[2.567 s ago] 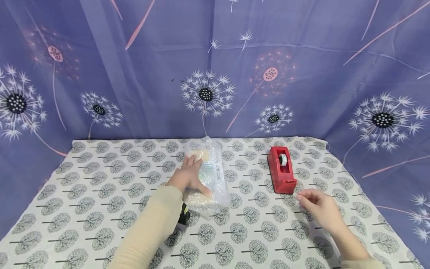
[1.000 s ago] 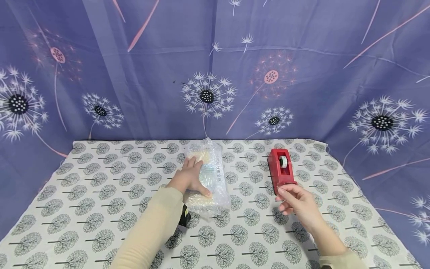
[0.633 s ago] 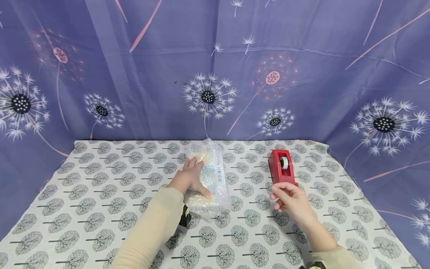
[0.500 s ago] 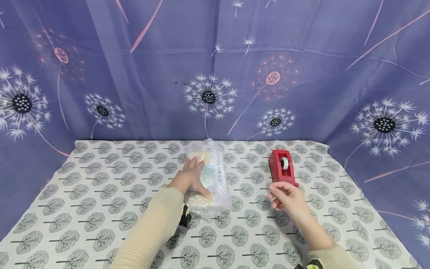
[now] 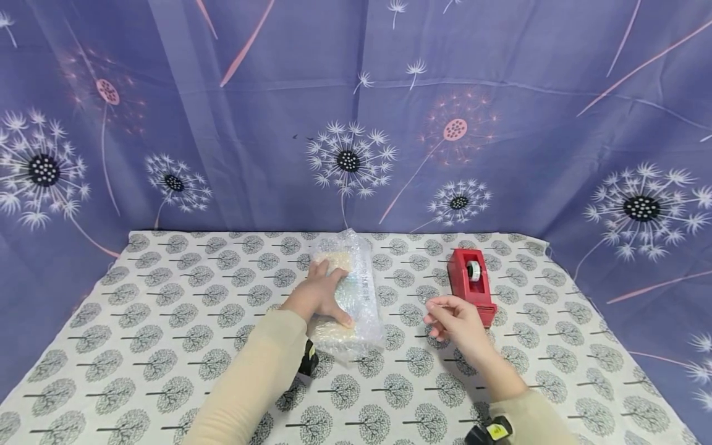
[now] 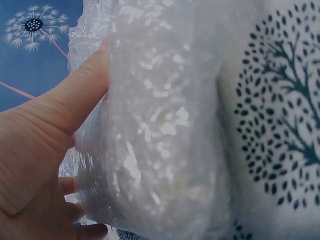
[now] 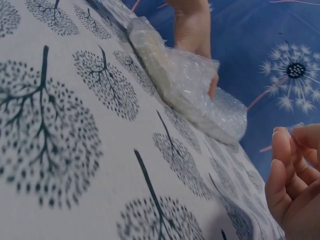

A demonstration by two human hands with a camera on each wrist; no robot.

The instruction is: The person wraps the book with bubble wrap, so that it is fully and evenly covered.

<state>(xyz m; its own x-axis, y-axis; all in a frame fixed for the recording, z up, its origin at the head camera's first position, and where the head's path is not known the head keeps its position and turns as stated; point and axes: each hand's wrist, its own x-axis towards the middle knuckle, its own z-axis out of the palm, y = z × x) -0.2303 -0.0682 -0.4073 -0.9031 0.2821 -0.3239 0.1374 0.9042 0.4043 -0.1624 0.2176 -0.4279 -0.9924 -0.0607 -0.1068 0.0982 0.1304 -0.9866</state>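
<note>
A flat package in bubble wrap lies on the cloth, pale yellow and blue-green showing through its wrap and dark lettering along its right side. My left hand rests on it, fingers and thumb spread, the thumb pressing its near part. In the left wrist view the wrap fills the middle beside the thumb. Between package and dispenser, my right hand is raised above the cloth. Its thumb and forefinger pinch a small clear piece of tape, hard to make out in the head view.
A red tape dispenser with a white roll of tape stands at the right, just behind my right hand. White cloth with tree prints covers the table. A purple dandelion curtain hangs behind it.
My right hand has moved left from the front of the tape dispenser toward the package, carrying the piece of tape. The left hand and package stay in place.
</note>
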